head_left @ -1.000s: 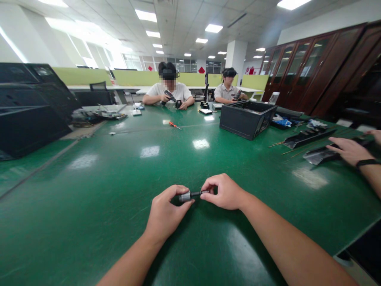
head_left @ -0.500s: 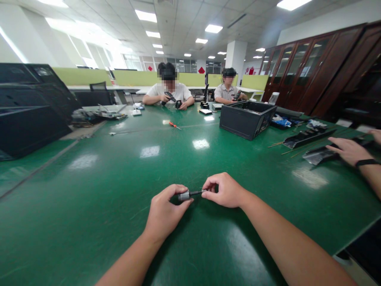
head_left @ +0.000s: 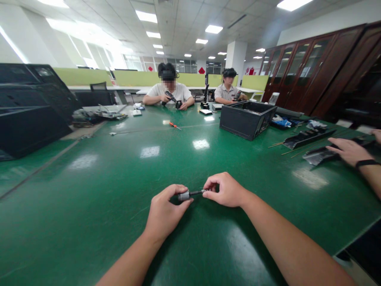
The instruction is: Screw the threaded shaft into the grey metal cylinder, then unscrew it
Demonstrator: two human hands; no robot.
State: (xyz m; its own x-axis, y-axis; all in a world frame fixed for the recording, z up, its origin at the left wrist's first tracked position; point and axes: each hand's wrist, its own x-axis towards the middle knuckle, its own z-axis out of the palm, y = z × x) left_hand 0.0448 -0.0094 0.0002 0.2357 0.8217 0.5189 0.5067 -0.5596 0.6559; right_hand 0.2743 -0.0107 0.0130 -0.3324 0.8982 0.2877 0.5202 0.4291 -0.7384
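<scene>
left hand clenched on the silver collar end of a small driver tool; right hand pinches its dark shaft tip. both low over the desk, just nearer than the black bin. bit looks seated, not let go yet.

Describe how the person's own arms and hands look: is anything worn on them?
Both forearms are bare, with no sleeves in view. The left hand and the right hand wear no gloves, rings or watch. The black wristband belongs to a co-worker.
</scene>
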